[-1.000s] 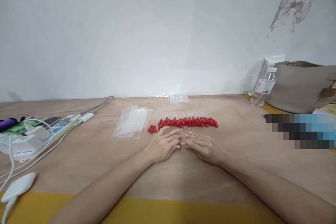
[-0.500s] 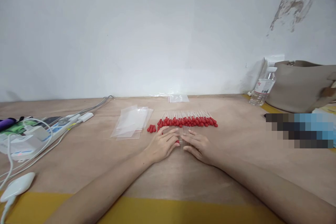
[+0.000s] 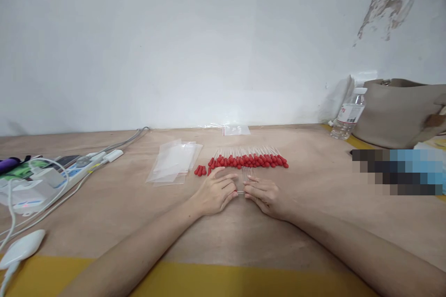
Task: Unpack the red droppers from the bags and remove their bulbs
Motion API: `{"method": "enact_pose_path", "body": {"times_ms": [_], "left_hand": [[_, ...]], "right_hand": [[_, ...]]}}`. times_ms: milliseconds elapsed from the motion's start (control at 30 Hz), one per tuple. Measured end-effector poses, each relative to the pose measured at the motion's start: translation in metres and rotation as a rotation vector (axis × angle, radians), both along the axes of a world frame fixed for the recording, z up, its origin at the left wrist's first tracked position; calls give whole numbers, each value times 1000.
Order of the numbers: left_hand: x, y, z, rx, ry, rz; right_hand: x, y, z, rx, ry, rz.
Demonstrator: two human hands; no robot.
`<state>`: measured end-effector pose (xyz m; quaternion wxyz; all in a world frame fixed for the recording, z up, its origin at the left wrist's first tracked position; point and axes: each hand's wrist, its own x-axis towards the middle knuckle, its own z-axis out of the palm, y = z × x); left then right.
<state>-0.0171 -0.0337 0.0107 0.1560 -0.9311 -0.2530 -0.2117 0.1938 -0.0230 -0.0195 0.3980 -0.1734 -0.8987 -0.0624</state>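
My left hand and my right hand rest on the wooden table, fingertips almost meeting over a small clear plastic bag with thin glass tubes in it. Both hands pinch the bag's near edge. Just beyond lies a row of glass droppers with red rubber bulbs. A few loose red bulbs sit to the left of the row.
A stack of clear zip bags lies at the left, another small bag by the wall. A power strip with cables and chargers fills the far left. A water bottle and a beige bag stand at the right.
My right hand has drawn its fingers in and closed on the bag's edge. My left hand has barely moved.
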Motion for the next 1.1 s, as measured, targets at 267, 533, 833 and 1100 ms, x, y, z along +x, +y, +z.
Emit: {"method": "enact_pose_path", "body": {"times_ms": [267,533,833,1100], "left_hand": [[0,-3,2,31,-15,37],[-26,4,9,29,-62,171],[-66,34,12,-87,-452,659],[-80,52,2,-180,-284,836]], "right_hand": [[6,1,0,44,3,19],[25,5,7,58,68,-67],[35,23,5,-97,74,-537],[29,15,7,-169,-27,-639]]}}
